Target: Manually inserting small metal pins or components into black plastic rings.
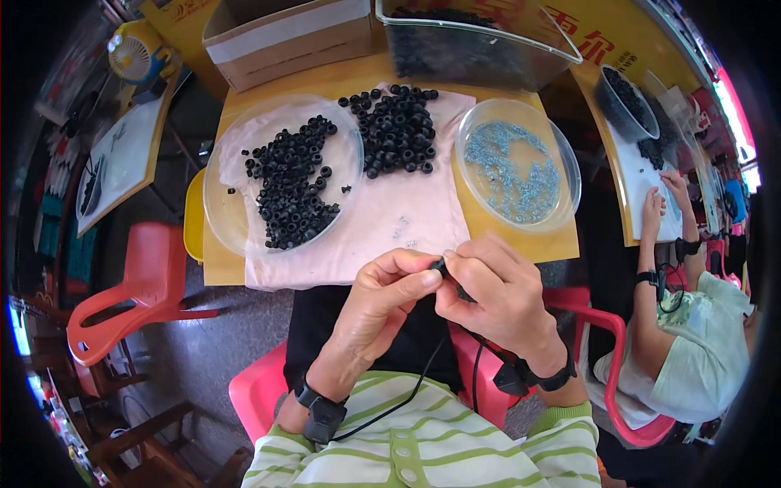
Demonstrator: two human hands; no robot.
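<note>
My left hand point(382, 294) pinches a small black plastic part point(439, 267) between thumb and forefinger, just past the table's near edge. Closed against the same part, my right hand point(498, 291) meets the left fingertip to fingertip; whether it holds anything more is hidden. Beyond them, a pink cloth point(390, 203) covers the table, with a few tiny clear pieces point(403, 232) on it. A round clear tray point(232, 175) at the left holds many small black parts point(297, 183). Larger round black pieces point(399, 130) are heaped beside it.
At the right, a round clear tray point(561, 138) holds small bluish clear pieces point(508, 171). A cardboard box point(285, 45) and a clear bin point(480, 57) of black parts line the back. A red chair point(150, 268) stands left; another person point(691, 342) works at the right table.
</note>
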